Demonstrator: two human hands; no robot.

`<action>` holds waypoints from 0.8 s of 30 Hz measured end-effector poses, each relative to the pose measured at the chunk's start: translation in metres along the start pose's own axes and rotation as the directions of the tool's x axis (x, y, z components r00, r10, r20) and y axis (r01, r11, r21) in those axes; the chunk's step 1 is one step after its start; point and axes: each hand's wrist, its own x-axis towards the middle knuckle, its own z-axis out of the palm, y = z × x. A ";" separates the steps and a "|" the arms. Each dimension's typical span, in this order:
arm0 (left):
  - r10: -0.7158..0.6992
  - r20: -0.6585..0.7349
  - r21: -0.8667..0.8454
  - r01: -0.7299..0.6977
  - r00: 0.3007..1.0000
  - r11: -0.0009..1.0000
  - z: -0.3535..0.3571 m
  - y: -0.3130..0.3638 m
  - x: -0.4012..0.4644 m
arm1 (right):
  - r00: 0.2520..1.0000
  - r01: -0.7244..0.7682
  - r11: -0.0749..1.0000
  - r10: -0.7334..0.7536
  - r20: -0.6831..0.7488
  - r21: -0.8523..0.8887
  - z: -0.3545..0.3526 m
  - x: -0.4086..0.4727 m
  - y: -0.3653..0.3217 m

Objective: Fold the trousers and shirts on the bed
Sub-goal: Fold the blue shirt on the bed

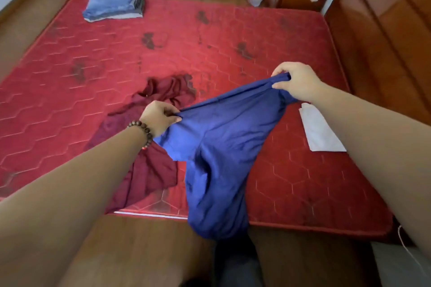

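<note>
Your left hand and right hand each pinch the top edge of the blue garment, which hangs over the bed's near edge. A crumpled maroon garment lies just left of it, reaching that edge. Bare mattress stretches beyond to the folded stack at the far left corner, with white paper near the right side.

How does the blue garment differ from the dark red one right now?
The blue garment is held up by the left hand and right hand, hanging past the mattress edge; the dark red garment lies crumpled on it, untouched. Neither is folded.
</note>
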 end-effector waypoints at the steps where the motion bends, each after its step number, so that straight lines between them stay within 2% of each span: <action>1: -0.015 -0.002 0.008 0.015 1.000 1.000 0.011 -0.004 0.012 | 1.000 -0.017 1.000 0.017 0.007 0.014 0.011 0.014 0.013; 4: -0.121 -0.081 -0.013 0.120 0.989 0.993 0.037 -0.015 0.050 | 0.999 -0.011 0.996 0.007 0.042 0.086 0.042 0.064 0.044; 6: -0.168 -0.118 0.054 0.175 0.979 0.983 0.053 -0.024 0.080 | 0.998 -0.002 0.988 -0.006 0.055 0.153 0.063 0.092 0.060; 14: -0.190 -0.098 0.258 0.209 0.977 0.943 0.119 -0.077 0.171 | 0.992 -0.120 0.965 0.109 0.060 0.235 0.164 0.182 0.110; 18: -0.173 -0.030 0.335 0.173 0.985 0.926 0.149 -0.114 0.214 | 0.988 -0.157 0.976 0.156 0.017 0.154 0.211 0.224 0.131; 24: -0.141 0.003 0.427 0.126 0.990 0.895 0.174 -0.172 0.272 | 0.998 -0.054 0.998 0.055 0.040 -0.032 0.270 0.297 0.156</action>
